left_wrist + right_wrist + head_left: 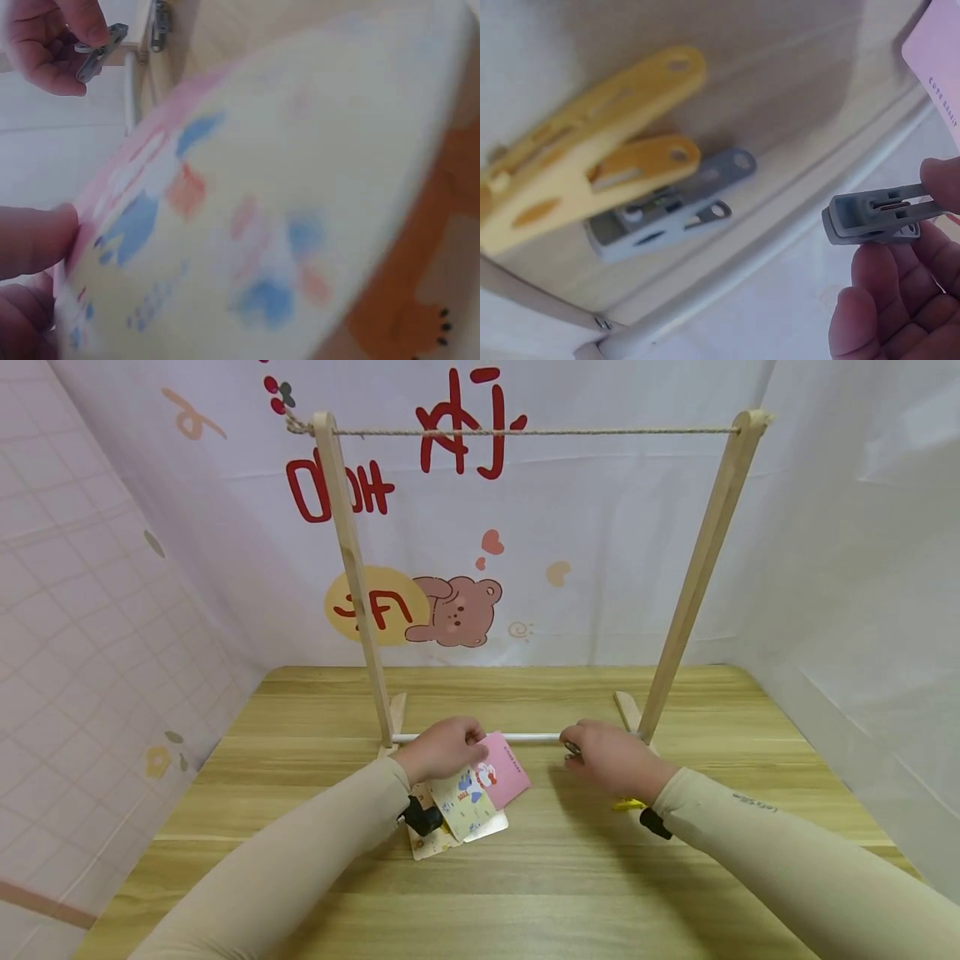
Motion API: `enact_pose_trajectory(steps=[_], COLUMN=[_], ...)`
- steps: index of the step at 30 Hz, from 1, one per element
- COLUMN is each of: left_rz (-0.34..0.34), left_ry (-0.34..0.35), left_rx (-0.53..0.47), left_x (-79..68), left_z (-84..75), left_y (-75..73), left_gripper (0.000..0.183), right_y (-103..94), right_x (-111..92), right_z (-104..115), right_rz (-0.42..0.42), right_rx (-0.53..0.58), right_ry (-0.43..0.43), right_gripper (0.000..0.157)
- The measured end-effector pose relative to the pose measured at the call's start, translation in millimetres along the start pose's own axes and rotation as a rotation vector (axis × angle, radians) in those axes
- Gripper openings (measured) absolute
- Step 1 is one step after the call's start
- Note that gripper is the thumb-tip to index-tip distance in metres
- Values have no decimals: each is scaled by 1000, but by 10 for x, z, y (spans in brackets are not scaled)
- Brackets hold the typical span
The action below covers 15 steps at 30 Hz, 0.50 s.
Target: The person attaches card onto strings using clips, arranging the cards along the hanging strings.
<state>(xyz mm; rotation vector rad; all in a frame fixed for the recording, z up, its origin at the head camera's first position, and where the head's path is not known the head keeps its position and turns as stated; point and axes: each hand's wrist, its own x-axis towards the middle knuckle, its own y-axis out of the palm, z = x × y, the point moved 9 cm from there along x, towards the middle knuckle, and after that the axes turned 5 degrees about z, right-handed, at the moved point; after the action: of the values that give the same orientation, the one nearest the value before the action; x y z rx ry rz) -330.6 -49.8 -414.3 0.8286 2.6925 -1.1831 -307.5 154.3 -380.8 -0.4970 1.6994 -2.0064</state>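
My left hand pinches the edge of a pink card with a white rabbit picture and a pale yellow card with blue figures overlapping it. In the left wrist view the yellow card fills the middle, bent and blurred, hiding most of the pink one. More cards lie on the table under that wrist. My right hand holds a grey clothespin between thumb and fingers. A yellow clothespin and another grey clothespin lie near it on the table.
A wooden stand rises ahead, with a left post, a right post and a rope tied across their tops. Low between the posts runs a white rod. Printed cloth walls enclose the wooden table.
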Motion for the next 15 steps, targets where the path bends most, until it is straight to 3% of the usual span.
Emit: enact_pose_trajectory(steps=[7,15], left_rz=[17,-7], left_ry=[31,51], left_rx=[-121,-183], left_x=[-29,-30], left_z=[-68,-106], left_y=[-59,-130], left_gripper=[12,15], right_y=[-117,-254], right_x=[0,0], right_z=[-2,-21], right_rz=[-10,-59], right_rx=[33,21], right_ry=[17,26], right_gripper=[24,20])
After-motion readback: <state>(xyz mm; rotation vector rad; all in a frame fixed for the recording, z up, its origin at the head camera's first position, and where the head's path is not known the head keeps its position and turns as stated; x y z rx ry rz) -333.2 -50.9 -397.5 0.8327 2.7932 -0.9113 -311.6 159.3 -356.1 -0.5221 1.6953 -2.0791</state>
